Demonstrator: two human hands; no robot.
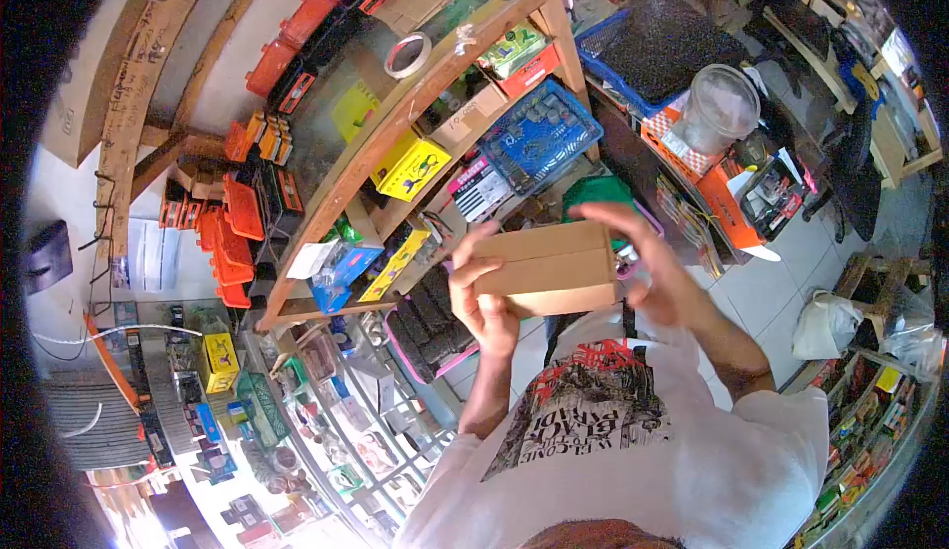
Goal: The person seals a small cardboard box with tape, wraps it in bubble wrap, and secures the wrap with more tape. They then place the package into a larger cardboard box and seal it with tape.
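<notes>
Held in the air before the shelf [395, 134], the box [549, 270] is clasped at its ends by the left hand [482, 297] and right hand [652, 262], and could be dropped should either clasp slacken.

White T-shirt [633, 450] print — upside down in this view — reads "WELCOME", "BLACK PARADE" in black letters under a red-black graphic. Cardboard box [549, 270] in the hands — no readable print. Labels on shelf boxes, yellow cartons, display-case packs too small and blurred to read.
</notes>
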